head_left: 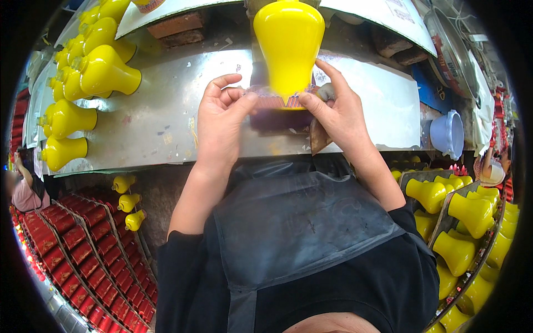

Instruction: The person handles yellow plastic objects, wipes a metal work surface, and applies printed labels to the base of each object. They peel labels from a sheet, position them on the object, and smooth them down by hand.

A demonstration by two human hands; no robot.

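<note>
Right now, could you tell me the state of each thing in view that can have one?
Front yellow vase, top cut off by the frame
Patterned strip, against the vase's lower end
Left hand, thumb at the strip's left end, hold unclear
Right hand, thumb near the strip's right end, hold unclear
Yellow vases at left, in rows
Yellow vases at right, crowded
Red cylinders, stacked
Blue bucket, contents hidden
Dark apron, worn

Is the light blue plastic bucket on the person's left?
No, the light blue plastic bucket is to the right of the right hand, while glossy yellow vase-shaped pieces are left of the left hand.
</note>
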